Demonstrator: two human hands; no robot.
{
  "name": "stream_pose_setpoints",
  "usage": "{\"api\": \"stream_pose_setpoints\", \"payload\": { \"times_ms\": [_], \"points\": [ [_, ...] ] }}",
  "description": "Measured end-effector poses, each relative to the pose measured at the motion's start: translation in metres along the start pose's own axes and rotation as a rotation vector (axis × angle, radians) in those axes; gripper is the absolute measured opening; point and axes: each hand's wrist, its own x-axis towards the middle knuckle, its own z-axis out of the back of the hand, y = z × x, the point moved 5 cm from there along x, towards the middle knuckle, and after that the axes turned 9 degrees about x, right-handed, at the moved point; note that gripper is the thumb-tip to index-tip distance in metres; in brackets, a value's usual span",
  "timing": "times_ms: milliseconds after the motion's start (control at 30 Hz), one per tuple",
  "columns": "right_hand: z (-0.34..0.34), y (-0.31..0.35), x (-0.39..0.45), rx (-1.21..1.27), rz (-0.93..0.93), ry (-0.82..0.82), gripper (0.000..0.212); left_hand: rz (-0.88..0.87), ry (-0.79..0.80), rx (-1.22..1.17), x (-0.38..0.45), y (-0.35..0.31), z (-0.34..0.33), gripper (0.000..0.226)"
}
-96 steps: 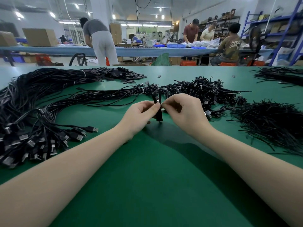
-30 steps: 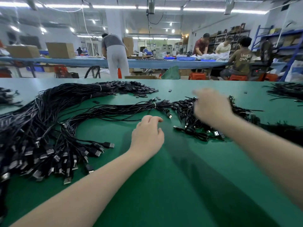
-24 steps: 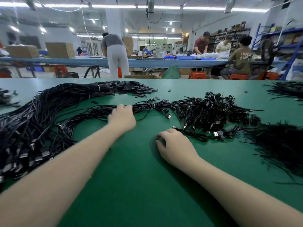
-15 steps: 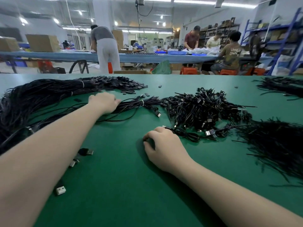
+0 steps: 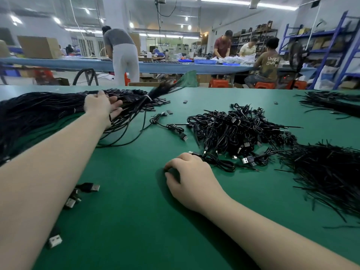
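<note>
My left hand point(image 5: 101, 107) reaches far left into a long bundle of black USB cables point(image 5: 39, 114) and grips a tied bunch of strands. That bunch's far end point(image 5: 155, 92), bound with a white tie, is lifted off the green table point(image 5: 136, 221). My right hand point(image 5: 191, 178) rests on the table near the middle with curled fingers, and nothing shows in it. Just beyond its knuckles lies a pile of coiled, tied cables point(image 5: 239, 133).
A heap of thin black ties point(image 5: 331, 172) lies at the right, another cable bundle point(image 5: 331, 102) at the far right. Loose USB plugs point(image 5: 89, 187) lie beside my left forearm. Behind, people work at a long blue table point(image 5: 165, 67), with shelving on the right.
My left hand has moved farther up and left into the bundle and raised its tied end off the table. One cable now lies pulled out towards the coiled pile. My right hand stays put.
</note>
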Motion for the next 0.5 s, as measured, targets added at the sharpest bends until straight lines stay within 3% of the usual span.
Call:
{"api": "stream_pose_setpoints", "payload": {
  "times_ms": [133,167,233,267,333,500],
  "points": [
    [0.0,0.0,0.0,-0.004,0.001,-0.006,0.026,0.009,0.24,0.343,0.002,0.004,0.002,0.019],
    [0.0,0.0,0.0,-0.009,0.0,-0.005,0.026,-0.036,0.203,0.377,0.006,-0.001,0.007,0.017],
    [0.0,0.0,0.001,-0.009,-0.002,-0.002,0.026,-0.13,-0.046,0.204,0.013,-0.021,0.028,0.02],
    [0.0,0.0,0.002,-0.005,-0.005,-0.007,0.026,-0.08,-0.155,0.119,0.015,-0.023,0.039,0.024],
    [-0.001,-0.001,0.001,-0.008,-0.003,-0.009,0.026,-0.029,-0.092,0.256,0.011,-0.015,0.047,0.03],
    [-0.001,0.0,0.003,-0.027,-0.002,-0.004,0.026,-0.342,0.13,0.554,-0.033,-0.029,0.022,0.022]
  ]
}}
